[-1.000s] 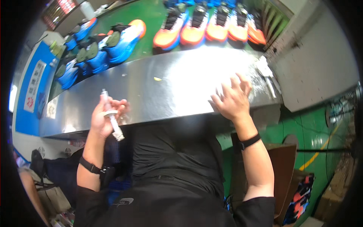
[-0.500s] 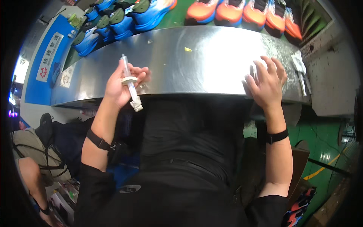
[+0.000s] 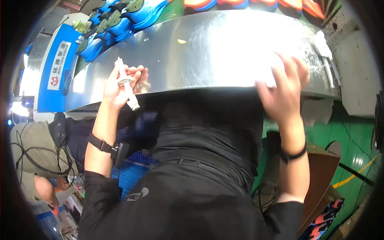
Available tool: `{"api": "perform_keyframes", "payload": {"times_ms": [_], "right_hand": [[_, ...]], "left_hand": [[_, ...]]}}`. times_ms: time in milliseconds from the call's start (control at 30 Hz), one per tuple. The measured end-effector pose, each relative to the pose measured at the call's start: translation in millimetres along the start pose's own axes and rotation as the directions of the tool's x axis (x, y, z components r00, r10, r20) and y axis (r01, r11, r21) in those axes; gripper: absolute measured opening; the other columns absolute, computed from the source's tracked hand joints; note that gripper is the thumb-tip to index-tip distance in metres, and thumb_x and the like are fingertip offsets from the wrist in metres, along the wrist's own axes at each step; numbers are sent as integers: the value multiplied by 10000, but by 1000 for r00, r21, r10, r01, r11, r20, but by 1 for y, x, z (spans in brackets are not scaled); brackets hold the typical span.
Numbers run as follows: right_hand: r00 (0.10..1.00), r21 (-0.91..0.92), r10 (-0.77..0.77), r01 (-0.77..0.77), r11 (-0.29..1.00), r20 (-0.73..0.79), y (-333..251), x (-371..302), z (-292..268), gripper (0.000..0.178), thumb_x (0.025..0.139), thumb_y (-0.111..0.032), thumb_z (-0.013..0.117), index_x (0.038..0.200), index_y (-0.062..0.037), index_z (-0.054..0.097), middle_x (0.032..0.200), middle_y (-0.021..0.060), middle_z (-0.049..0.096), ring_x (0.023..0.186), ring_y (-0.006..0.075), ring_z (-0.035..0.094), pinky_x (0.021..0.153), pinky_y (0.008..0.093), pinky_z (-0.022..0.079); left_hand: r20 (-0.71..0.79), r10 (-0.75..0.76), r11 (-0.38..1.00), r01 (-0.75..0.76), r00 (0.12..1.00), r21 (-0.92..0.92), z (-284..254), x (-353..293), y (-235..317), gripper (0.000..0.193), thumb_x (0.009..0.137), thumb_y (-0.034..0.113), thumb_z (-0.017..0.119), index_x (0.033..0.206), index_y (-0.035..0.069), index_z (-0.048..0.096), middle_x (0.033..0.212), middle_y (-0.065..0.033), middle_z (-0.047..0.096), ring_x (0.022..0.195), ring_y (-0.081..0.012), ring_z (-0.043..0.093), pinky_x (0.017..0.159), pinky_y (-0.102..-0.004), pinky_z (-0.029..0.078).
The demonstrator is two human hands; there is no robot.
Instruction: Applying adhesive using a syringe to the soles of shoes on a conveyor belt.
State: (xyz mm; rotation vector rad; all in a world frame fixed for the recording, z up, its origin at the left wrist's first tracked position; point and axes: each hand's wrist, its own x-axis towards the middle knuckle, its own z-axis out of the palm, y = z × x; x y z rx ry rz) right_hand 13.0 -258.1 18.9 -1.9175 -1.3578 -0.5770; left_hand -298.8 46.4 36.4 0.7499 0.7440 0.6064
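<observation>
A clear syringe with a pale round flange and a whitish end (image 3: 129,93) lies slantwise across my left hand (image 3: 115,89). The fingers of that hand curl around it, palm turned up, just over the near edge of the metal bench (image 3: 180,68). My right hand (image 3: 285,90) hovers at the right part of the bench, its fingers spread and blurred by motion. Bright glare lies between its thumb and fingers, and I make out nothing held there.
Blue shoes (image 3: 120,30) stand in rows beyond the bench at the far left, orange shoes (image 3: 236,4) at the far right. A white object (image 3: 322,44) lies at the bench's right end. A blue machine panel (image 3: 56,72) stands left. Another person's leg (image 3: 45,191) shows lower left.
The view has shifted, so the bench and shoes sit higher. My left hand with the syringe appears slightly farther left and up. The right hand is now blurred, its fingers still apart.
</observation>
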Motion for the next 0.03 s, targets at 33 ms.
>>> {"api": "perform_keyframes", "payload": {"times_ms": [33], "right_hand": [[1000,20,-17,17,1000,4,3,10,7,471,645,-159,785,1102,-180,675,1208,93,608,1230,259,443,1039,463,268]], "left_hand": [[2,46,998,-47,999,34,-5,-1,0,316,983,309,518,948,8,609,979,-210,676,997,-381,649,821,-396,578]]}}
